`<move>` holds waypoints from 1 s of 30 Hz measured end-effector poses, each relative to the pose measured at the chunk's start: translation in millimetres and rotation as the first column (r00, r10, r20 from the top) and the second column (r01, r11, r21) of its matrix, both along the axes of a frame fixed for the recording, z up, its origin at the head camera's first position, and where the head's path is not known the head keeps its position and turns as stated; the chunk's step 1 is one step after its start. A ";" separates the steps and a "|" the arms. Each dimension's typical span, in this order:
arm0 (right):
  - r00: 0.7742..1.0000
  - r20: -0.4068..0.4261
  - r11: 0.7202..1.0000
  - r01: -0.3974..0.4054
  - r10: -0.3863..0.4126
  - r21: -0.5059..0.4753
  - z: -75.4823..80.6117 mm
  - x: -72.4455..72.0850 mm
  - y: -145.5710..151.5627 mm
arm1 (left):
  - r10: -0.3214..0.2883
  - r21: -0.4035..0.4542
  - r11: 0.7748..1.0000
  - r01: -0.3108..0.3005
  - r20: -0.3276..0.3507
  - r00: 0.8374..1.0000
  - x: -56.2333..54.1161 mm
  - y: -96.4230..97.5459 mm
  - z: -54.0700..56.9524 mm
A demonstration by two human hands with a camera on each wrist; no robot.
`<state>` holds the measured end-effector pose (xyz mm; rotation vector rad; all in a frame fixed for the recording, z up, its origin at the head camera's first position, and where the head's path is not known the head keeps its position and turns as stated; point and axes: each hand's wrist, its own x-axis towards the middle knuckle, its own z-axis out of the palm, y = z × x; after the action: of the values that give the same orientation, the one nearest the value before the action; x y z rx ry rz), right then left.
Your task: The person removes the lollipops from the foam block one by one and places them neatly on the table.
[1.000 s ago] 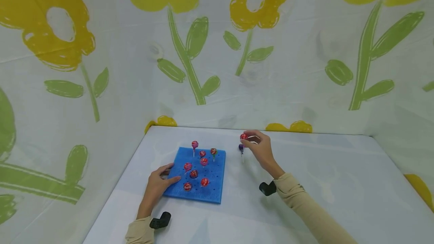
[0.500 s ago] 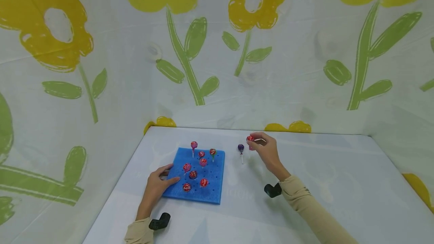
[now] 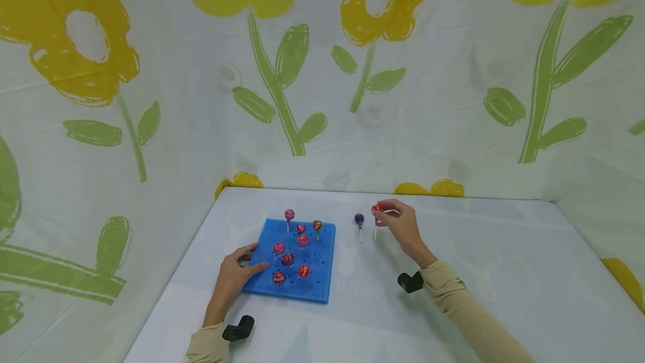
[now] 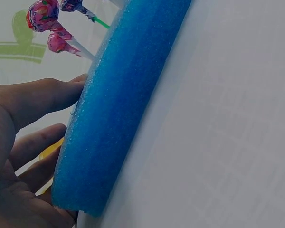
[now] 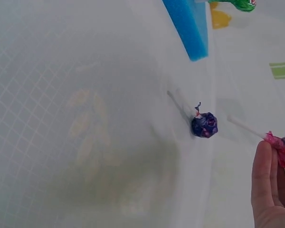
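Note:
A blue foam board (image 3: 318, 256) lies on the table, with several wrapped lollipops standing in its holes. My left hand (image 3: 233, 276) rests at the board's left edge, thumb on the upper face and the other fingers along the side. Right of the board, my right hand (image 3: 401, 227) pinches a red and pink lollipop (image 3: 377, 208) by its wrapped head, its white stick pointing down. I cannot tell whether that stick touches the table. Just left of it is a purple lollipop (image 3: 359, 219), whose white stick also shows in the right wrist view.
The white table (image 3: 453, 273) extends to the right of the board. A flower-printed sheet (image 3: 428, 99) hangs behind and at both sides. A black wrist device (image 3: 238, 328) sits at the left wrist, another black device (image 3: 410, 282) at the right.
My right hand has moved right and slightly down with the red and pink lollipop, away from the purple one, which now shows fully. The left hand and foam board stay put.

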<state>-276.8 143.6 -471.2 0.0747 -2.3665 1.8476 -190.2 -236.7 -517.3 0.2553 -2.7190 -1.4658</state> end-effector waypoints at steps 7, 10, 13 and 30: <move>0.998 0.065 1.000 0.017 -0.018 0.026 1.2 -0.5 3.3 | -0.002 -0.004 1.000 0.002 -0.009 1.000 1.8 0.1 3.2; 0.995 0.099 1.000 0.011 -0.014 0.029 2.2 -1.3 4.9 | -0.002 -0.003 1.000 0.002 -0.012 1.000 1.4 0.3 2.9; 0.992 0.128 1.000 0.008 -0.012 0.028 5.7 -0.7 5.5 | 0.002 -0.005 1.000 -0.002 -0.027 1.000 1.3 0.7 1.6; 0.974 0.227 0.996 -0.003 -0.017 0.088 -3.0 -10.5 7.4 | -0.004 0.009 1.000 0.004 -0.022 1.000 1.4 -0.8 1.2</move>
<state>-287.4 151.0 -474.2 -0.1442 -2.5941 1.8376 -188.8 -237.5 -516.1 0.2334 -2.6977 -1.4737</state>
